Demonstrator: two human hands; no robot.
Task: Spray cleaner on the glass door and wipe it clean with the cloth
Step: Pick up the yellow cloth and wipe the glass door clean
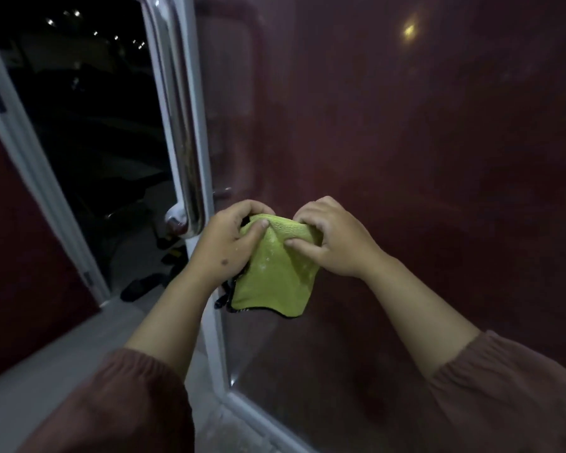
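A yellow-green cloth (276,276) with a dark edge hangs in front of the glass door (422,142), held up by both hands at its top. My left hand (229,243) pinches the cloth's upper left part, thumb on its front. My right hand (335,238) grips the upper right corner. The glass pane looks dark red and hazy, with a lamp reflected near the top. No spray bottle is in view.
A long chrome pull handle (180,125) runs down the door's white frame (214,322), just left of my hands. The door stands open; the gap on the left shows a dark outside. Dark sandals (141,286) lie on the pale floor by the threshold.
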